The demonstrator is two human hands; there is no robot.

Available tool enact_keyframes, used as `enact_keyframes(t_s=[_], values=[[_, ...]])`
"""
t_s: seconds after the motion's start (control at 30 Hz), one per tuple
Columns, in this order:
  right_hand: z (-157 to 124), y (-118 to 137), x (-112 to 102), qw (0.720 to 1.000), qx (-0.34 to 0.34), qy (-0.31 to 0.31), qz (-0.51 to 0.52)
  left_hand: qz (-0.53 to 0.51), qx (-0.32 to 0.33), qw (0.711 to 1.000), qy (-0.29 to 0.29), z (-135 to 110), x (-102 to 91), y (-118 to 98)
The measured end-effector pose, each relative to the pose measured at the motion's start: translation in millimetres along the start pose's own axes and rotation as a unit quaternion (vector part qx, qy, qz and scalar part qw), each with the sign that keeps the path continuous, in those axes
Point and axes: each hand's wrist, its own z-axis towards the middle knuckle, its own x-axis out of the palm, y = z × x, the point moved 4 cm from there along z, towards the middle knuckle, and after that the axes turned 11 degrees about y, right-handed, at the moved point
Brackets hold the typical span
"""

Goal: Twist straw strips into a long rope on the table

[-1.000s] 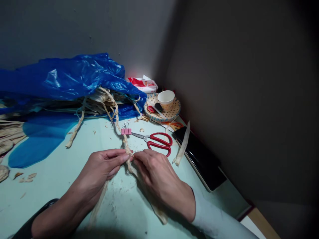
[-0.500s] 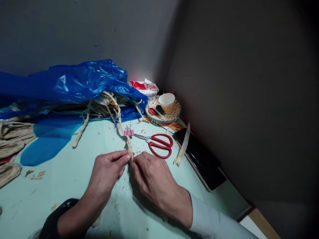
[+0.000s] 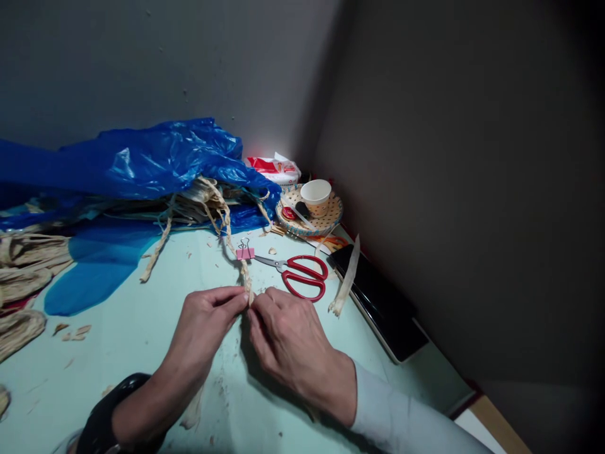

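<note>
A thin braid of dried plant fibre [image 3: 245,272] runs from the bundle under the blue bag down to my hands. My left hand [image 3: 203,325] pinches it between thumb and fingers. Close beside it, my right hand [image 3: 288,337] is closed on the braid's near end, its fingertips almost touching the left ones. The strands between the fingers are mostly hidden. A pink binder clip [image 3: 245,253] grips the braid just beyond my hands. Right of the clip lie scissors with red handles [image 3: 305,277], their blade tips close to it.
A blue plastic bag [image 3: 155,157] covers dried fibre at the back left. A woven tray [image 3: 326,224] holds a paper cup [image 3: 316,197]. On the right, a pale fibre strip [image 3: 347,277] lies across a black flat device [image 3: 385,309]. Folded husks [image 3: 28,271] lie at left.
My right hand and wrist have shifted slightly left, and its fingers have moved a little on the braid. My left hand keeps its pinch. The view has turned slightly.
</note>
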Motion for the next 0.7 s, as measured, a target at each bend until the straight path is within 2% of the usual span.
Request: enact_keyframes(t_s=[0.17, 0.33, 0.43, 0.53, 0.57, 0.6, 0.7], values=[[1, 3, 9, 1.0, -0.023, 0.02, -0.008, -0.049, -0.025, 0.998, 0.045, -1, -3.0, 5], [-1, 5, 17, 0.996, -0.042, 0.021, -0.075, -0.104, -0.065, 0.992, 0.043, -4, -7.8, 7], [-2, 2, 7, 0.998, -0.05, 0.01, -0.04, -0.118, -0.055, 0.99, 0.05, -5, -8.9, 6], [1, -11, -14, 0.996, 0.016, -0.067, 0.048, -0.113, -0.045, 0.99, 0.07, -6, -9.5, 4], [3, -15, -19, 0.993, 0.03, -0.074, 0.084, -0.112, -0.044, 0.99, 0.074, -6, -9.8, 3], [7, -17, -21, 0.99, 0.032, -0.06, 0.121, -0.111, -0.041, 0.99, 0.076, -6, -10.1, 3], [17, -15, -14, 0.973, -0.013, 0.052, 0.224, -0.105, -0.034, 0.991, 0.07, -5, -11.4, 3]])
